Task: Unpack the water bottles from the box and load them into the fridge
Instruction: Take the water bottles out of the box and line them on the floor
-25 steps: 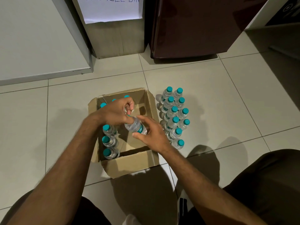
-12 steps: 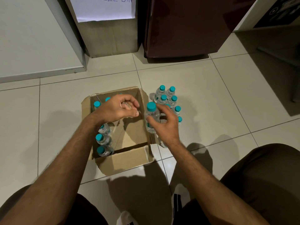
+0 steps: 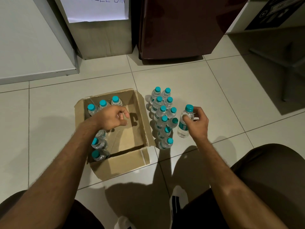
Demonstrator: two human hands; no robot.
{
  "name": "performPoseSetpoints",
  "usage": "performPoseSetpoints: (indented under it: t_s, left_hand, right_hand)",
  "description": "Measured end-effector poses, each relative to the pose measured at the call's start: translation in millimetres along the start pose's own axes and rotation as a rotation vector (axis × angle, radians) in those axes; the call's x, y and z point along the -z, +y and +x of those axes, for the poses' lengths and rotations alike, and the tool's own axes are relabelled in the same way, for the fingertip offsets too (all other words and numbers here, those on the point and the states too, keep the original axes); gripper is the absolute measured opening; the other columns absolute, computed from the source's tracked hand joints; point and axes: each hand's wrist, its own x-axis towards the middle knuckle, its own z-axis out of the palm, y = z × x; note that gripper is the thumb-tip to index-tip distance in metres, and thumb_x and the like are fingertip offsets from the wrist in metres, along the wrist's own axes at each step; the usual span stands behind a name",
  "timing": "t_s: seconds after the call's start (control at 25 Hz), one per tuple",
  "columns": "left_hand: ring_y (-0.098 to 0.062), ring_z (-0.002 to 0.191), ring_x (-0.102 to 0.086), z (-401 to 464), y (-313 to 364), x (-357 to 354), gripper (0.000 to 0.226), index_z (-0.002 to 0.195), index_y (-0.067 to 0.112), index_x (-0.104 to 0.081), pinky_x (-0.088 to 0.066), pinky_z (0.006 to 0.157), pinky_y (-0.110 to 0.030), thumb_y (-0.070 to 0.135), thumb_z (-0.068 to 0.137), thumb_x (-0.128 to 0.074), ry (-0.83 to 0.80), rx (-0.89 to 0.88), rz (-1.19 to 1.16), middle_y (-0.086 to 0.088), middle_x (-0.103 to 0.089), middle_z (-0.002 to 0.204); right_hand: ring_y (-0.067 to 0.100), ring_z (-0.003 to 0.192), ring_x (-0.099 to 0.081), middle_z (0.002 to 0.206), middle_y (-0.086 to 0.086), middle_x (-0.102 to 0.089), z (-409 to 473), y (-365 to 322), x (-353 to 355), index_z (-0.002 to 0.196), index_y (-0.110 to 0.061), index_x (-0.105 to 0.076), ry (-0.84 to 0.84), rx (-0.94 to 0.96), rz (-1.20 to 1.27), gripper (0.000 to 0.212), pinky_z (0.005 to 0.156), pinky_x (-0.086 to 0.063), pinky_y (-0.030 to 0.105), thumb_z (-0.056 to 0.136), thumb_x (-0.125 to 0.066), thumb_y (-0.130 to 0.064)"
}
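An open cardboard box (image 3: 130, 129) sits on the tiled floor (image 3: 198, 83), its right half bare. Inside it, three teal-capped bottles (image 3: 103, 104) stand along the far left corner and three more bottles (image 3: 99, 146) line the near left wall, one of them partly hidden under the wrist. The left hand (image 3: 110, 117) hangs over the box with fingers curled; it appears to hold nothing, though its underside is hidden. Just right of the box, a cluster of unpacked bottles (image 3: 162, 116) stands upright in two rows on the floor. The right hand (image 3: 196, 123) has its grip on one bottle (image 3: 184, 123) by the shoulder, upright, just right of that cluster. Far beyond them stands the dark red fridge (image 3: 181, 25), door closed.
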Motion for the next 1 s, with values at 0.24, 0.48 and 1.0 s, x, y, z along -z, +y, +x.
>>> performPoseSetpoints:
  t_s: [0.24, 0.48, 1.0]
  left_hand:
    - [-0.019, 0.072, -0.061, 3, -9, -7, 0.024, 0.106, 0.026, -0.064, -0.056, 0.072, -0.039, 0.017, 0.087, -0.074, -0.008, -0.011, 0.039, -0.005, -0.064, 0.083]
    - [-0.012, 0.065, -0.057, 0, -24, -4, 0.024, 0.106, 0.021, -0.063, -0.051, 0.062, -0.031, 0.009, 0.087, -0.072, -0.033, 0.018, 0.033, -0.002, -0.059, 0.076]
    - [-0.018, 0.082, -0.06, -18, -62, -25, 0.031, 0.11, 0.012, -0.063, -0.051, 0.07, -0.029, 0.017, 0.083, -0.077, 0.126, 0.572, 0.548, -0.005, -0.063, 0.095]
  right_hand:
    - [0.01, 0.09, -0.061, 0.109, -0.004, -0.062, -3, 45, -10, 0.112, -0.021, -0.054, -0.11, -0.173, -0.125, 0.033, 0.073, -0.052, 0.02, 0.085, -0.073, -0.025]
    - [0.013, 0.082, -0.06, 0.097, -0.001, -0.059, -7, 71, -27, 0.104, -0.016, -0.048, -0.195, -0.243, -0.207, 0.034, 0.062, -0.045, 0.016, 0.084, -0.076, -0.023]
    - [0.02, 0.096, -0.058, 0.108, 0.001, -0.056, -18, 92, -42, 0.108, -0.017, -0.048, -0.215, -0.3, -0.191, 0.033, 0.075, -0.047, 0.026, 0.086, -0.072, -0.023]
